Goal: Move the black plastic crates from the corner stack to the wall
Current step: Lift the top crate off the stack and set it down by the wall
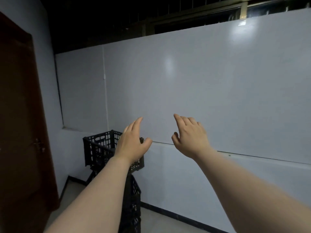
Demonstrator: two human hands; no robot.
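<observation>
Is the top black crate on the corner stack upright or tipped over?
Upright. The top black plastic lattice crate sits open side up, rim showing, though twisted askew from the crates beneath.

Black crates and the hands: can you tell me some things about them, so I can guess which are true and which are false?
1. The black crates sit in a stack, one on top of another. True.
2. The left hand has its fingers curled round a crate. False: its fingers are straight and grip nothing.
3. A dark brown door is on the left. True.
4. The right hand is a tight fist. False: it is open, with its fingers spread, in front of the pale wall.
</observation>
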